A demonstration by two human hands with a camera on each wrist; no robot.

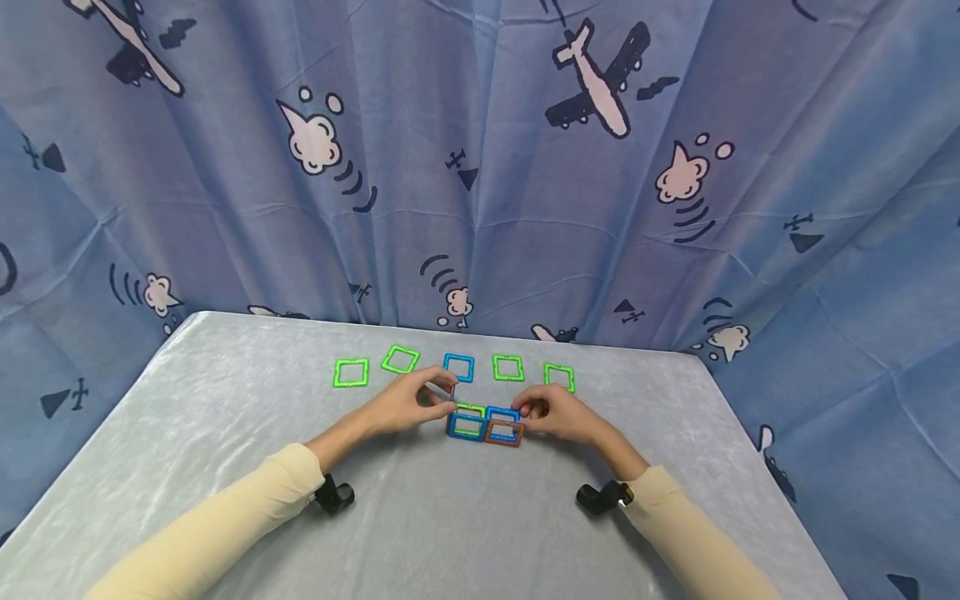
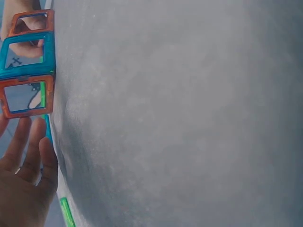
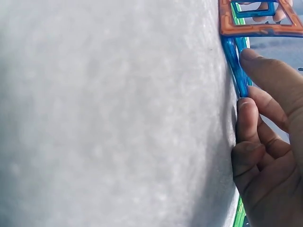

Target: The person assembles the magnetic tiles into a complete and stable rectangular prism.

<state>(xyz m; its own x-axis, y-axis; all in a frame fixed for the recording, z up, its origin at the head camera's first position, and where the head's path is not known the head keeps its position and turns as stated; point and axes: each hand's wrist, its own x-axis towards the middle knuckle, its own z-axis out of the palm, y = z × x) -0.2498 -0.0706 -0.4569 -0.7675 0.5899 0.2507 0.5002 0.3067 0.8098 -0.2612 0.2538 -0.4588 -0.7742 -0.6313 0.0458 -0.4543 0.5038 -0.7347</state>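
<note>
In the head view a small block of magnetic tile frames stands at the table's middle: a blue tile point(image 1: 467, 427) and an orange tile point(image 1: 505, 433) in front, a green tile point(image 1: 471, 409) and another blue tile point(image 1: 502, 413) behind. My left hand point(image 1: 411, 402) pinches a tile seen edge-on at the block's left end; the left wrist view shows this orange tile point(image 2: 28, 97) beside the teal-blue one point(image 2: 28, 56). My right hand point(image 1: 561, 412) is at the right end, its thumb and fingers point(image 3: 253, 59) pinching a blue tile's edge point(image 3: 235, 66).
Behind the block lies a loose row of tiles: a green one point(image 1: 351, 373), a tilted green one point(image 1: 401, 359), a blue one point(image 1: 459, 367) and further green ones point(image 1: 507, 368) to the right. A grey cloth covers the table point(image 1: 420, 525); a blue patterned curtain point(image 1: 480, 167) hangs behind.
</note>
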